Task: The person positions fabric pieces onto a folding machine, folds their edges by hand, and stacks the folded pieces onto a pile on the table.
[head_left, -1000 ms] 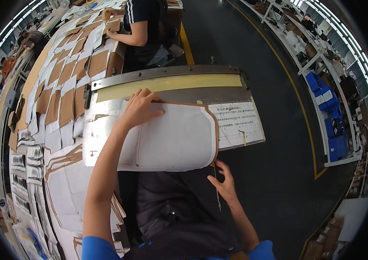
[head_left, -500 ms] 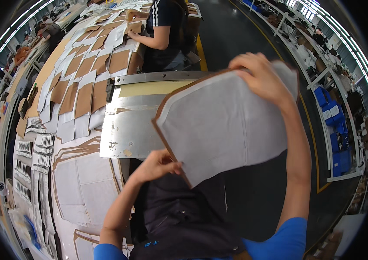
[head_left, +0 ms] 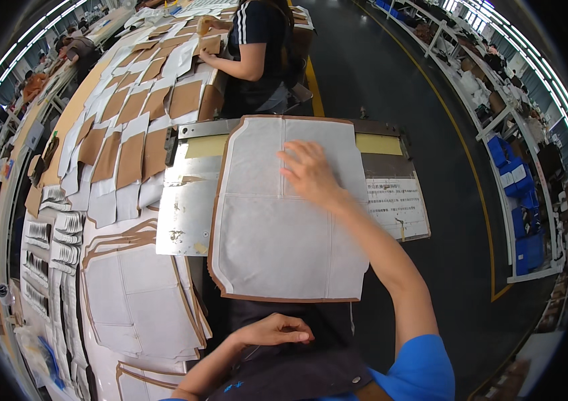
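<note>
A large white-lined panel (head_left: pixel 267 247) with brown edges lies flat across a metal machine plate (head_left: pixel 180 217), its lower part reaching past the plate's near edge. Seam lines cross its white side. My right hand (head_left: pixel 311 174) rests on the upper middle of the panel, fingers spread and open, gripping nothing. Just below the panel's near edge, in front of my dark apron (head_left: pixel 277 367), my left hand (head_left: pixel 277 329) is apart from it. Its fingers are curled in toward the thumb, and I see nothing between them.
Similar panels (head_left: pixel 107 287) are stacked on the table at left, beside bundled strips (head_left: pixel 63 247). Overlapping brown and white pieces (head_left: pixel 133 107) cover the far table, where another person (head_left: pixel 250 53) works. Shelving with blue bins (head_left: pixel 514 174) runs along the right.
The panel has come down from a tilted, lifted position to lie flat on the plate. My right hand has shifted left onto its surface; my left hand has let go of its edge and drawn back.
</note>
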### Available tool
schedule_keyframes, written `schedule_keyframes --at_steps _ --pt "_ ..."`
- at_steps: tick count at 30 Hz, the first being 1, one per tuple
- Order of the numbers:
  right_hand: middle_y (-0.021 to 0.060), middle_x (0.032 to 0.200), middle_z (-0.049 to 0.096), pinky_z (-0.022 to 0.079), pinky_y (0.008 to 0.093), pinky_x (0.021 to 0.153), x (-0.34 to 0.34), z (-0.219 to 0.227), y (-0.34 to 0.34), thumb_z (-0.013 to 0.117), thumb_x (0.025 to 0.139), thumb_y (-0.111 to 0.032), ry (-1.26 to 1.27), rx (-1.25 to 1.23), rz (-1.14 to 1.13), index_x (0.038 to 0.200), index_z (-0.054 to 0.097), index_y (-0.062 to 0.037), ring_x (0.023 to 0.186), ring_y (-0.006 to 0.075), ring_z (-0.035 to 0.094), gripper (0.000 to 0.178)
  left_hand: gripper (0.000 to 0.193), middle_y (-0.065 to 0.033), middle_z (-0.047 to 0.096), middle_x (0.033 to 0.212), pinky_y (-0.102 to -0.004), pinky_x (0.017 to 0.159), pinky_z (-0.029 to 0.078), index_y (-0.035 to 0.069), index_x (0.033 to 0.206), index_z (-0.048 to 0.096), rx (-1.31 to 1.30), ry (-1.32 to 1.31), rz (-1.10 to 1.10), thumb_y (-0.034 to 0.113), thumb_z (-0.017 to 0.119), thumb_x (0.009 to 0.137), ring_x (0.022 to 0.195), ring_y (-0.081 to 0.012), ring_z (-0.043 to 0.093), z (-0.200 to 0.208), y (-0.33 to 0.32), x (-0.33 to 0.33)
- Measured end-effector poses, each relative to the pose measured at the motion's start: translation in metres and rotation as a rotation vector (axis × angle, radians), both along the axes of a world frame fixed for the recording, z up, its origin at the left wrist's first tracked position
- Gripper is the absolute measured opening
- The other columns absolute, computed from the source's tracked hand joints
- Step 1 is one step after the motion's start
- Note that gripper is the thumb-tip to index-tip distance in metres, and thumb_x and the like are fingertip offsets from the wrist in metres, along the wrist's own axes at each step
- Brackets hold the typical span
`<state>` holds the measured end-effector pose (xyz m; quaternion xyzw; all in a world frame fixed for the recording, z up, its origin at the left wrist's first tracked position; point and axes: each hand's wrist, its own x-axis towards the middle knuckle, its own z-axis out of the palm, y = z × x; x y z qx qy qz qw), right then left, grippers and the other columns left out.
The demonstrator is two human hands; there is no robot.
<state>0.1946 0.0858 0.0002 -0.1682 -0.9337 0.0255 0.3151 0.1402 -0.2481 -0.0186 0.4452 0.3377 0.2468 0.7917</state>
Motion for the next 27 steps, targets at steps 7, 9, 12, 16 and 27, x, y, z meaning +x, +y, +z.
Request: schedule_keyframes --at_steps 7,9,12,16,27 --pt "0.0194 0.159 0.037 0.020 0.0591 0.119 0.058 -0.010 0.034 0.054 0.100 -0.050 -0.180 -0.085 -0.147 0.145 0.054 -0.0089 0.149 0.0385 0.028 0.060 0.043 -0.0188 0.054 0.144 -0.0521 0.113 0.035 0.007 0.134 0.060 1.138 1.184 0.703 0.032 0.063 0.099 0.141 -0.0404 0.042 0.044 0.220 -0.100" --pt "0.0194 0.161 0.034 0.015 0.0590 0.121 0.050 -0.012 0.027 0.049 0.101 -0.056 -0.209 -0.106 -0.141 0.148 0.051 -0.0108 0.152 0.0379 0.024 0.065 0.050 -0.0181 0.044 0.154 -0.0594 0.116 0.024 0.010 0.141 0.056 1.217 1.447 0.767 0.041 0.055 0.102 0.148 -0.0391 0.032 0.012 0.259 -0.124" --pt "0.0159 0.162 0.033 0.016 0.0600 0.121 0.063 -0.013 0.015 0.048 0.102 -0.055 -0.268 -0.111 -0.156 0.151 0.048 -0.0139 0.152 0.0360 0.024 0.064 0.058 -0.0179 0.036 0.160 -0.0649 0.117 0.017 0.012 0.149 0.049 1.196 1.577 0.642 0.048 0.046 0.104 0.151 -0.0388 0.025 -0.001 0.260 -0.123" --pt "0.0167 0.161 0.033 0.016 0.0615 0.120 0.065 -0.007 0.011 0.047 0.103 -0.054 -0.278 -0.148 -0.136 0.151 0.048 -0.0145 0.151 0.0374 0.026 0.062 0.063 -0.0188 0.032 0.162 -0.0698 0.115 0.011 0.013 0.152 0.044 1.081 1.641 0.583 0.052 0.040 0.104 0.151 -0.0410 0.022 -0.002 0.240 -0.104" --pt "0.0217 0.149 0.046 0.029 0.0595 0.111 0.014 -0.016 0.049 0.056 0.100 -0.044 -0.118 0.001 -0.145 0.141 0.058 -0.0114 0.141 0.0408 0.038 0.053 0.055 -0.0180 0.040 0.157 -0.0622 0.118 0.016 0.014 0.148 0.050 1.036 1.700 0.690 0.047 0.044 0.104 0.149 -0.0388 0.028 0.003 0.273 -0.120"
